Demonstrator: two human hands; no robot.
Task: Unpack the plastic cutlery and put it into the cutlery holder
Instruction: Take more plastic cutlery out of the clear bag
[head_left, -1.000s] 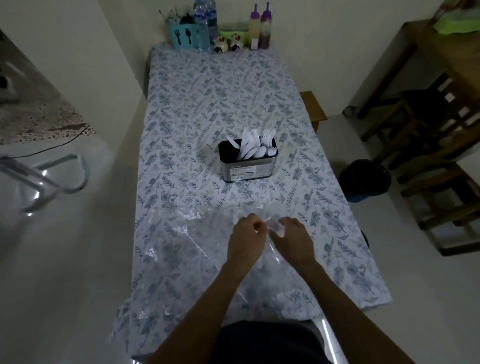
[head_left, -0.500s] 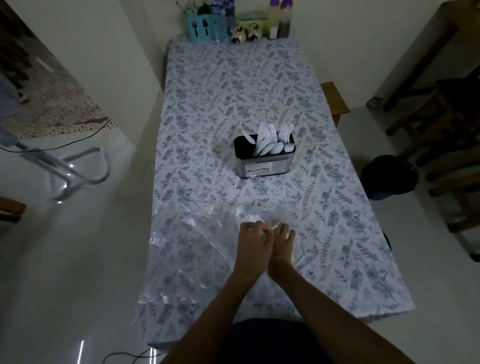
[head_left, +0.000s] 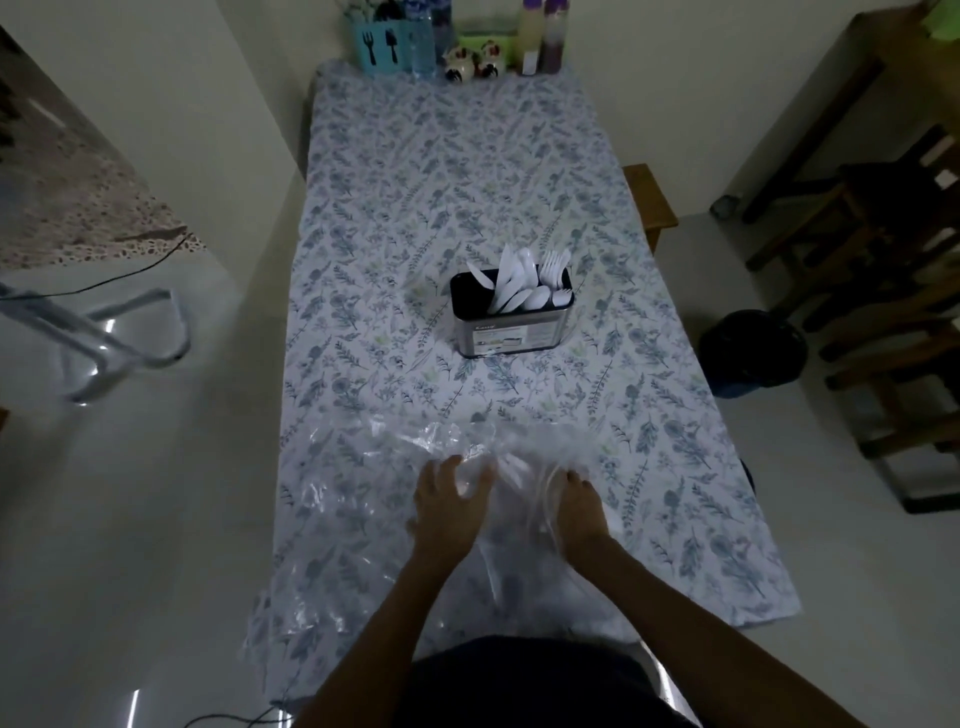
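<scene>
Fingers (head_left: 457, 475) of both hands spread on clear wrap (head_left: 363, 467) at near desk (head_left: 675, 467) edge. White cutlery (head_left: 524, 286) stood handles-down, tips up, in holder (head_left: 511, 332) mid-desk.

Desk (head_left: 519, 171) under floral cloth. Cutlery holder (head_left: 511, 325) at centre, upright, holding white plastic cutlery (head_left: 522, 286). Clear plastic wrapping (head_left: 363, 499) spread on the near end; left hand (head_left: 451, 506) and right hand (head_left: 577, 512) on it, slightly apart, fingers partly veiled by film.
</scene>
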